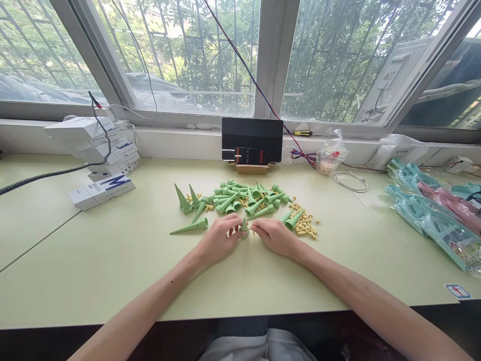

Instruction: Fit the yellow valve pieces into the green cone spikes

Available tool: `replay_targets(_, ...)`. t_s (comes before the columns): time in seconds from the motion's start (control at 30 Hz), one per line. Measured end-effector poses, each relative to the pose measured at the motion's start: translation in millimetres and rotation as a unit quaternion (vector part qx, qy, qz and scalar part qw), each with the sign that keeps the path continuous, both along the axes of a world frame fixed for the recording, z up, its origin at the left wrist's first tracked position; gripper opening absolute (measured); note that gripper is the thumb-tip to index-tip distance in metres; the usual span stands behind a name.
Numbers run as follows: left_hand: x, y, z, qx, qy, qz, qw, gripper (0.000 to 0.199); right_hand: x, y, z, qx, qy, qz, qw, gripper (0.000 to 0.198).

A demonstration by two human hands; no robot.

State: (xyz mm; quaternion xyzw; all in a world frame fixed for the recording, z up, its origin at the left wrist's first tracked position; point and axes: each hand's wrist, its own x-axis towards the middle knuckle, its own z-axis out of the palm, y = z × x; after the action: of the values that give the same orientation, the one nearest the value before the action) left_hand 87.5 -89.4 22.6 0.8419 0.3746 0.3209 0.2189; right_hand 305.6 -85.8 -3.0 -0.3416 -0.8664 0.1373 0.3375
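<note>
My left hand (pixel 222 234) is closed around a green plastic spike (pixel 244 227), its pointed end up. Close beside it on the right, my right hand (pixel 276 235) pinches a small yellow peg (pixel 253 231). Behind both hands lies a heap of green cone-shaped spikes (pixel 229 200). Two more spikes (pixel 182 201) stand upright at the heap's left, and a single spike (pixel 190 226) lies flat to the left of my left hand. Small yellow pegs (pixel 306 225) are scattered right of my right hand, with a few among the spikes.
A phone (pixel 251 156) showing a timer leans on a dark screen (pixel 252 133) at the back. White boxes (pixel 101 190) are stacked at left. A plastic bag (pixel 331 155), a coiled white cable (pixel 351 181) and bagged teal items (pixel 428 220) lie at right.
</note>
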Motion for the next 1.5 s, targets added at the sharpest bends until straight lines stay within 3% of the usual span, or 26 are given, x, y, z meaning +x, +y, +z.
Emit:
replay_targets(0.3,0.4,3.9,-1.5,-0.015,-0.026,0.035,0.999,0.005,-0.7,-1.8,1.7,-0.001,0.044,-0.022,0.999,0.013)
replay_targets(0.53,0.8,5.5,0.2,-0.04,-0.059,0.058,0.996,0.011,0.0,-1.2,0.5,-0.001,0.054,-0.028,0.998,0.017)
replay_targets(1.13,0.8,0.5,-2.9,0.01,-0.039,0.028,0.999,0.015,0.4,-0.4,-1.8,0.023,0.046,-0.011,0.999,0.01)
replay_targets(1.5,1.6,-2.0,-0.7,0.033,-0.017,0.012,0.999,0.009,1.1,-1.1,-1.5,0.006,0.016,-0.013,1.0,0.023)
